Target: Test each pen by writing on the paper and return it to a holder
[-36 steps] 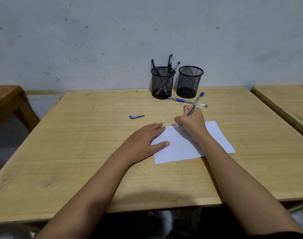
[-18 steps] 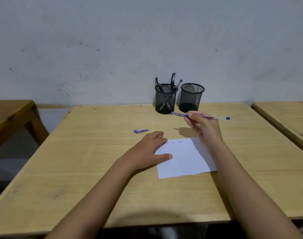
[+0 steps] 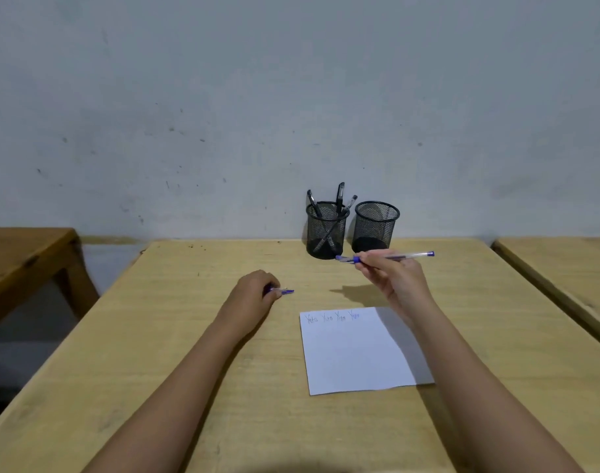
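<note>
Head view: the writing test looks done, since the paper (image 3: 353,353) carries a row of blue words. The right hand (image 3: 390,274) pinches the blue pen (image 3: 407,256) level above the bench (image 3: 189,336), just before the empty holder (image 3: 375,227). Well apart, the left hand (image 3: 254,295) rests low, pinching what seems to be the pen's cap (image 3: 286,291). Next, cap meets tip, then the pen goes in.

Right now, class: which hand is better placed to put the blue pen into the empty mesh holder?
Right. The right hand grips the blue pen just in front of the empty mesh holder; the left hand is farther left, pinching the pen cap.
</note>
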Demonstrator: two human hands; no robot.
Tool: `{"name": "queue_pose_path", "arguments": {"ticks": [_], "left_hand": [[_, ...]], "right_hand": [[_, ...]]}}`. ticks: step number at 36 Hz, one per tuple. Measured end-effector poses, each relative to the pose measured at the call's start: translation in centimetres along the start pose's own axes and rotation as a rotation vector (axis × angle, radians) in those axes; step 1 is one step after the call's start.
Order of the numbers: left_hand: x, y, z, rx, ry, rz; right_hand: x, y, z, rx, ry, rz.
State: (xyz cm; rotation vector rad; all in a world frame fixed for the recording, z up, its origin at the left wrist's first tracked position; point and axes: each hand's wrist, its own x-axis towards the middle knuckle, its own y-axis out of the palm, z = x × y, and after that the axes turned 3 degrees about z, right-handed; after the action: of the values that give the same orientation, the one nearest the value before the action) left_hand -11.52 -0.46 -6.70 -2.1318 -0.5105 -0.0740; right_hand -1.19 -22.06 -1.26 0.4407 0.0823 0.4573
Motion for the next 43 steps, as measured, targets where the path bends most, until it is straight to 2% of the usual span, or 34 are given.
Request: {"name": "queue_pose_path", "arguments": {"ticks": [5, 7, 22, 30, 37, 41, 43], "left_hand": [[-0.6, -0.5, -2.6, -0.425, -0.049, -0.063], [-0.5, -0.8, -3.5, -0.509, -0.048, -0.078], [-0.8, -2.2, -6.9, -0.580, 0.108, 0.007], [-0.7, -2.5, -7.4, -0.646, 0.113, -0.018], [-0.8, -3.5, -7.7, -0.617, 0.144, 0.063], [-0.2, -4.7, -7.1, -0.577, 0.109, 0.077], [0.0, -5.3, -6.4, -0.565, 0.086, 0.097]], "right_hand": [[-0.4, 1.3, -0.5, -0.026, 0.003, 0.059], [-0.5, 1.7, -0.6, -0.046, -0.002, 0.075], [-1.5, 2.3, -0.4, -0.178, -0.047, 0.187], [-1.8, 3.0, 0.0, -0.259, -0.141, 0.186], [-2.1, 2.1, 1.0, -0.269, -0.077, 0.265], [-1.8, 0.9, 2.2, -0.156, -0.111, 0.201], [-1.7, -0.1, 2.7, -0.198, -0.143, 0.189]]}}
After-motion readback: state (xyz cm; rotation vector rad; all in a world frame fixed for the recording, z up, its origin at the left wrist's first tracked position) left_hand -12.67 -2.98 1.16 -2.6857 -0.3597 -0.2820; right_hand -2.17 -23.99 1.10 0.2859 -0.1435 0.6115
